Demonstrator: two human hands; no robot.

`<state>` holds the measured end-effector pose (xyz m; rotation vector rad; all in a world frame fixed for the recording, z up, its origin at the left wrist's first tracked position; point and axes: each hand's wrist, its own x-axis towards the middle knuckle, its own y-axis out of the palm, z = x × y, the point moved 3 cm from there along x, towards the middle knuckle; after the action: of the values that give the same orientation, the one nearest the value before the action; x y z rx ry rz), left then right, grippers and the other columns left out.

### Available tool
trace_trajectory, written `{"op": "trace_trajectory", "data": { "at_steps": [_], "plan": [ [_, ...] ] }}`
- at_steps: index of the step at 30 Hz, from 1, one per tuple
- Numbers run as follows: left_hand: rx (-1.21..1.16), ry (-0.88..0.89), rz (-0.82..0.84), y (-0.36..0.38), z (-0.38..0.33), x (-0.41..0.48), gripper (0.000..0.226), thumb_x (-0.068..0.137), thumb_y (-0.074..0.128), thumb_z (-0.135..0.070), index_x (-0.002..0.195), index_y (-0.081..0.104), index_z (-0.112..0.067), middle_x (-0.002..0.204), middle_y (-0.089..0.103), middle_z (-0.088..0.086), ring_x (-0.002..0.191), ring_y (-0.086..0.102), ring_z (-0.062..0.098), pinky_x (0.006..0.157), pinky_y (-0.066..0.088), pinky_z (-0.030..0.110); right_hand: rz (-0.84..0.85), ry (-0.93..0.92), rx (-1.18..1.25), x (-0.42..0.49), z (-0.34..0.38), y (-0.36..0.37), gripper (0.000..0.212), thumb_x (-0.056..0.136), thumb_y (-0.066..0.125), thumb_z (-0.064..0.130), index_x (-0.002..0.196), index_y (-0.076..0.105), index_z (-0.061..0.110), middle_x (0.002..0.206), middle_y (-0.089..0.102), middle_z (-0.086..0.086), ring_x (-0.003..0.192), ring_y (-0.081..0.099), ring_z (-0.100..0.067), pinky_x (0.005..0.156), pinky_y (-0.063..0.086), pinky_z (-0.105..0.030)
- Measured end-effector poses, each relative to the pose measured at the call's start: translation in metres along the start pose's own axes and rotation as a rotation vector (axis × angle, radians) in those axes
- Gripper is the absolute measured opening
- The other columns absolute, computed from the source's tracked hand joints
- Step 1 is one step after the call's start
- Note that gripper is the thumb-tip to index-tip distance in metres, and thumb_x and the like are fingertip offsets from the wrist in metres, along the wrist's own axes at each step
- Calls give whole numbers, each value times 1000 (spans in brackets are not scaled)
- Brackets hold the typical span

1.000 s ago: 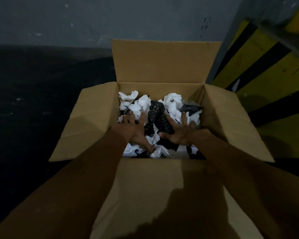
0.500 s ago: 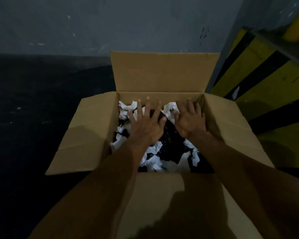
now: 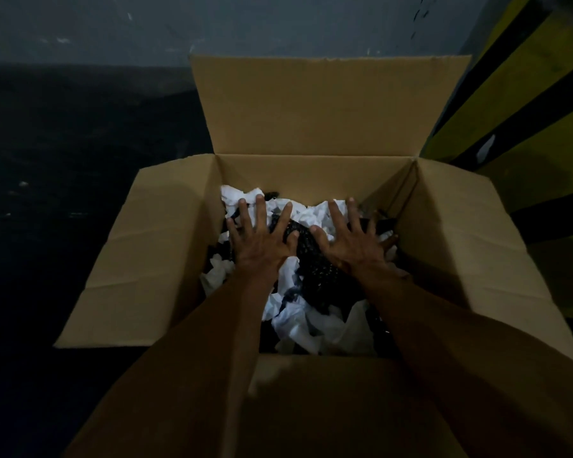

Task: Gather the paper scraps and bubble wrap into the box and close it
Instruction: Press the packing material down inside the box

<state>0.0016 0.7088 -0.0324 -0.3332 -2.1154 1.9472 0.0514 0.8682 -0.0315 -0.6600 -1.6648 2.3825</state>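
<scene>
A brown cardboard box (image 3: 315,173) stands open on the dark floor, all its flaps spread outward. Inside lie crumpled white paper scraps (image 3: 306,320) mixed with dark bubble wrap (image 3: 315,259). Both my hands are inside the box, palms down, fingers spread and straight. My left hand (image 3: 262,239) presses on the scraps toward the far left. My right hand (image 3: 348,239) presses on scraps and bubble wrap toward the far right. Neither hand holds anything.
The far flap (image 3: 325,104) stands upright against a grey wall (image 3: 212,24). A yellow and black striped surface (image 3: 526,104) rises close to the box's right side. Dark floor (image 3: 63,193) stretches to the left. The near flap (image 3: 311,408) lies under my forearms.
A second ago my hands lay palms up in the near half of the box. They turned palms down, moved to the far part of the box, and now press the filling with fingers spread wider.
</scene>
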Motion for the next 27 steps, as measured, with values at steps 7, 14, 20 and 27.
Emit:
{"op": "trace_trajectory", "data": {
  "at_steps": [7,14,20,27],
  "plan": [
    [-74,-34,124,9,5,1,58,95,24,-61,148,2,-48,161,-6,6,144,-11,40,108,17,64,67,-47,-11,4,-4,13,80,82,-1,80,151,-6,41,161,-16,-1,147,-5,-39,113,1,-65],
    [-183,18,253,-35,-3,-1,62,95,16,-62,147,-12,-43,159,-16,7,144,-15,37,116,1,57,16,11,13,-18,3,-30,75,85,11,80,147,-12,45,161,-15,9,146,-13,-37,107,-3,-73],
    [-124,170,285,-90,-1,-12,78,88,26,-72,146,-17,-42,156,-29,-1,145,-21,28,116,-3,54,74,-62,86,-36,13,-70,91,73,13,90,149,-8,45,162,-9,6,148,-10,-33,113,0,-65],
    [37,244,631,-82,26,-54,136,37,49,-99,136,-32,-50,152,-36,-5,140,-31,29,112,-2,63,582,-193,-124,-71,6,-69,144,33,70,88,136,-26,58,158,-25,3,147,-16,-23,119,5,-51]
  ]
}}
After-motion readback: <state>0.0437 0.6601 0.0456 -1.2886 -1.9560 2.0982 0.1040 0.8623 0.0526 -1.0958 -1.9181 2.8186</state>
